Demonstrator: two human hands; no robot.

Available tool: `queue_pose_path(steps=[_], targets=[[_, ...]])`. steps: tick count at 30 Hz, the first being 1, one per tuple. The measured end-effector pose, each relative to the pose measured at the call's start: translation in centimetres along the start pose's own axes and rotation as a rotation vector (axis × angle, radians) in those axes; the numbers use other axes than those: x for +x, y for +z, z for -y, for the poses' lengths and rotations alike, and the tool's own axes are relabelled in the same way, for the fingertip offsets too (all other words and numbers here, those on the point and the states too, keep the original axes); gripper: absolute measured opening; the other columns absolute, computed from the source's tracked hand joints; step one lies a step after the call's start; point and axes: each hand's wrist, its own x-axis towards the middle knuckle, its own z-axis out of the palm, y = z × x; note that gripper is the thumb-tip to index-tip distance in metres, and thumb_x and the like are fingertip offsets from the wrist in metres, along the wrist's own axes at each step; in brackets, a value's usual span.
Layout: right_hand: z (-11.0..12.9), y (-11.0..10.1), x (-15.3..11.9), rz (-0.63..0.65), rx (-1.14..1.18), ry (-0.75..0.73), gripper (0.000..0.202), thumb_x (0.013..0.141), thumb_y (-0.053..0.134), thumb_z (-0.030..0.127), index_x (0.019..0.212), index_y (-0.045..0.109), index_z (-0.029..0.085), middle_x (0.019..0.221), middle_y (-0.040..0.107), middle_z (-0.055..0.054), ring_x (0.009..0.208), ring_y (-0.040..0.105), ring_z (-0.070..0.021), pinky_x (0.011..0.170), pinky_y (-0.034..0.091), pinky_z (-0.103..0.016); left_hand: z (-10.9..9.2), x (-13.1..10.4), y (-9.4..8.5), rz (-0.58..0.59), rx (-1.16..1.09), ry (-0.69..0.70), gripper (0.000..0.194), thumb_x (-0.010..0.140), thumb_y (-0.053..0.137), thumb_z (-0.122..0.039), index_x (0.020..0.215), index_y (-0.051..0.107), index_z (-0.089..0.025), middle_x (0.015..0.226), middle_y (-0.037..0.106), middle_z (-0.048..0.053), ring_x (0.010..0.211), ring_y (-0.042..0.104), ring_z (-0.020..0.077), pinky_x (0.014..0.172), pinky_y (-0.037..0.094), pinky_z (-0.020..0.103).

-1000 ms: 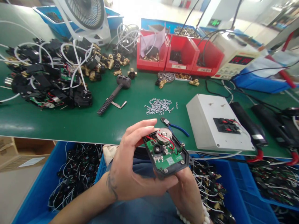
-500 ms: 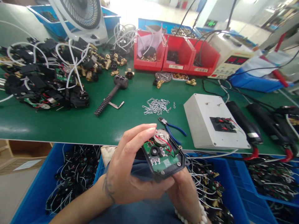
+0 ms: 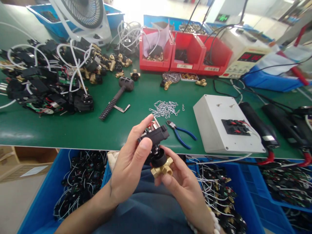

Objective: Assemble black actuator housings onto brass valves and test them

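And there it was, the green table [image 3: 48,133], stretching right across the scene, glossy on top, a pale strip trimming its front edge! Light blazed at the far side, washing the background almost to white. Beyond lay a pale floor [image 3: 168,8], badly blurred. Over to the right, a green sign [image 3: 222,18] glowed against a whitish surface; past it, everything smeared, too soft to name! And down low on the left, a brown carton [image 3: 36,155] gaped open near a big blue crate [image 3: 36,208].

White beaded bracelet [image 3: 215,223], dark left-wrist marking [image 3: 111,189], bare forearms [image 3: 94,208], dark-blue clothing [image 3: 146,211]
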Motion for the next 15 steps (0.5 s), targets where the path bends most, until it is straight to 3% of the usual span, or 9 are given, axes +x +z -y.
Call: queue_pose_path(steps=[7, 15], targets=[[-0.1, -0.8, -0.2, 0.049, 0.035, 0.038, 0.039, 0.095, 0.064, 0.036, 0.134, 0.063, 0.032, 0.088, 0.072, 0.0, 0.073, 0.066, -0.0086, 0.075, 0.056, -0.023, -0.4, 0.0, -0.1, 0.062, 0.118, 0.132, 0.046, 0.102, 0.048, -0.036, 0.148, 0.046, -0.033, 0.149, 0.053, 0.001, 0.137, 0.05, 0.0198, 0.115, 0.043, 0.033], [0.0, 0.5, 0.0, -0.102, -0.191, -0.092, 0.043, 0.093, 0.068, 0.032, 0.135, 0.061, 0.028, 0.079, 0.071, 0.001, 0.072, 0.068, -0.0104, 0.071, 0.058, -0.023, -0.3, 0.2, 0.3, 0.078, 0.215, 0.251, 0.044, 0.102, 0.047, -0.032, 0.146, 0.048, -0.026, 0.147, 0.053, 0.006, 0.138, 0.048, 0.0195, 0.117, 0.041, 0.034]])
